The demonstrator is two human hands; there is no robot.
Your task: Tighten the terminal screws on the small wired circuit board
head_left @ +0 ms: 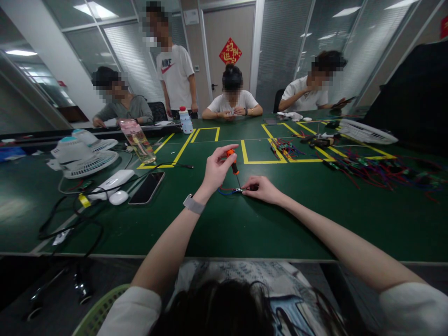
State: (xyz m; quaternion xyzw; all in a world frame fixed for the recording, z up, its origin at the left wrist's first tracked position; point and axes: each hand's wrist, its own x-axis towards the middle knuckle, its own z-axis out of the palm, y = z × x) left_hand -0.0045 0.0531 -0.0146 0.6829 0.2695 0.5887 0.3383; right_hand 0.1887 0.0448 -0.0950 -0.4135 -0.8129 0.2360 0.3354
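Note:
My left hand [217,167], with a watch [194,204] on its wrist, grips the orange and black handle of a screwdriver [234,164]. The screwdriver stands nearly upright, and its thin shaft points down at a small circuit board [238,190] on the green table. Red and blue wires [226,190] run out from the board's left side. With closed fingers, my right hand [263,189] rests on the table and pinches the board's right edge. A dark piece shows by those fingers; what it is I cannot make out.
On the left are a phone [147,188], white fans [86,156], a pink-lidded bottle [137,140] and black cables [75,212]. Tangled wires [371,170] and a white fan cover [367,132] lie at right. Yellow tape [264,162] marks the table [217,233]. Several people are across it.

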